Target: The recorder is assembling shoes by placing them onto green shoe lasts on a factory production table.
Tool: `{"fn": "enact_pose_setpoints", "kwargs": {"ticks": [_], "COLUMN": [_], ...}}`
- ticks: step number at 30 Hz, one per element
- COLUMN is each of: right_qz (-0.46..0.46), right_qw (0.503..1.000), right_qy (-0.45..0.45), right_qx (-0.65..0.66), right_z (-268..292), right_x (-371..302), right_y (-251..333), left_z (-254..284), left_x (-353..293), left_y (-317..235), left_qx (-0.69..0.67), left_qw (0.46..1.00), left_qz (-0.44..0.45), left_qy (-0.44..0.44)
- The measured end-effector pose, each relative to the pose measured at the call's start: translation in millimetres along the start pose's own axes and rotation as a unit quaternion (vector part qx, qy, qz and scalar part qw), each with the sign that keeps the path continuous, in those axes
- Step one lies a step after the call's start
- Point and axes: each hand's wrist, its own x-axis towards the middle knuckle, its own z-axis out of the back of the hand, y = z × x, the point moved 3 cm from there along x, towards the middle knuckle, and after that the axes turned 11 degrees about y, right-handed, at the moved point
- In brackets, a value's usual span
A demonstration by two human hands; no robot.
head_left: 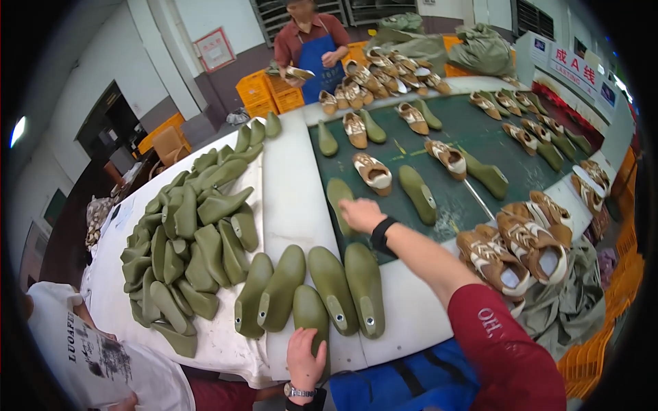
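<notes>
My right hand (362, 216) reaches across to the green board and is closed on the heel end of an olive-green shoe last (339, 194). Close to the front edge, my left hand (306, 356) grips another green last (311, 312). Around it stand several more lasts, among them one (363, 284) on the right and one (253, 288) on the left. Beyond my right hand, a brown and white sneaker (373, 175) and a single last (417, 195) lie on the board.
A large pile of green lasts (199, 233) covers the white table's left side. Sneakers are heaped at the right (507, 250) and far end (370, 79). Opposite, a person in a blue apron (321, 58) holds a shoe. Another person (116, 356) is at lower left.
</notes>
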Motion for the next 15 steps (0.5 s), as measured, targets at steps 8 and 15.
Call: {"fn": "enact_pose_setpoints", "kwargs": {"ticks": [8,15], "right_qz": [-0.011,-0.017], "right_qw": [0.983,0.986], "right_qy": [0.172,0.161], "right_qx": [-0.063,-0.043], "right_z": [-65,-60], "right_x": [33,20], "right_y": [-2,-28], "left_z": [8,1], "left_x": [-4,8], "left_y": [5,4], "left_qx": [-0.006,-0.015], "left_qw": [1.0,1.0], "left_qz": [0.016,-0.001], "left_qy": [-0.009,0.007]}}
